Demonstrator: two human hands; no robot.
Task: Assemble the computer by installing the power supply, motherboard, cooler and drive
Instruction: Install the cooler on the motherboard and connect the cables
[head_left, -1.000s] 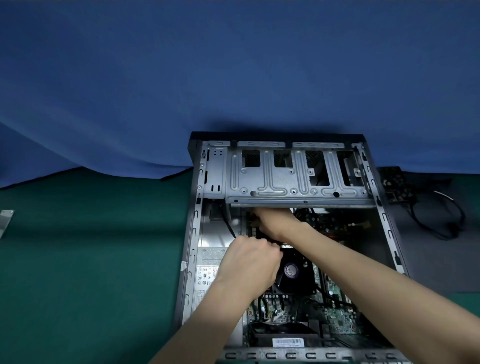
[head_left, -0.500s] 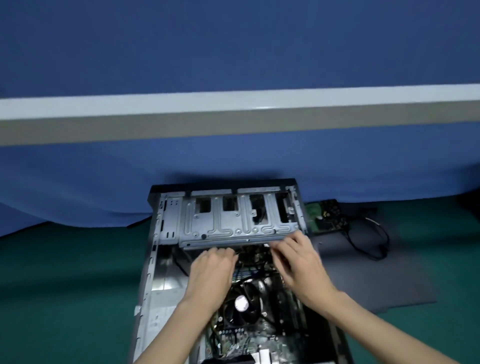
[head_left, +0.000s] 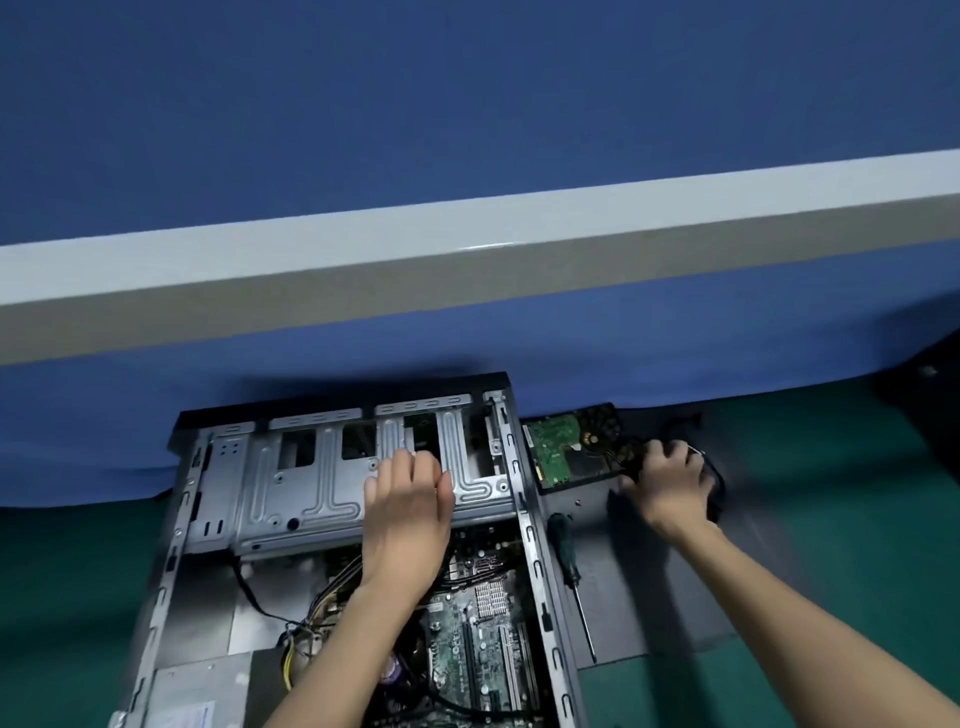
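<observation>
So the case (head_left: 524, 525) is lying open on its side with the motherboard (head_left: 478, 639) already in, and the hard drive (head_left: 563, 449) is outside it, circuit-board side up, on the dark mat (head_left: 649, 587) just right of the far end of the case. The right hand (head_left: 670, 480) is over by the drive's right edge, fingers curled around what looks like a black cable or connector; it's blurry, so I can't tell exactly what it has or how firmly. The left hand (head_left: 408, 493) lies flat, fingers loosely spread, on the metal drive cage (head_left: 311, 483), holding nothing.

My take on this step: keep that left palm bracing the cage. Lift the drive by its edges, not the green board, and get stray cables clear before sliding it in. The screwdriver (head_left: 569, 564) is right there between case and hand.
</observation>
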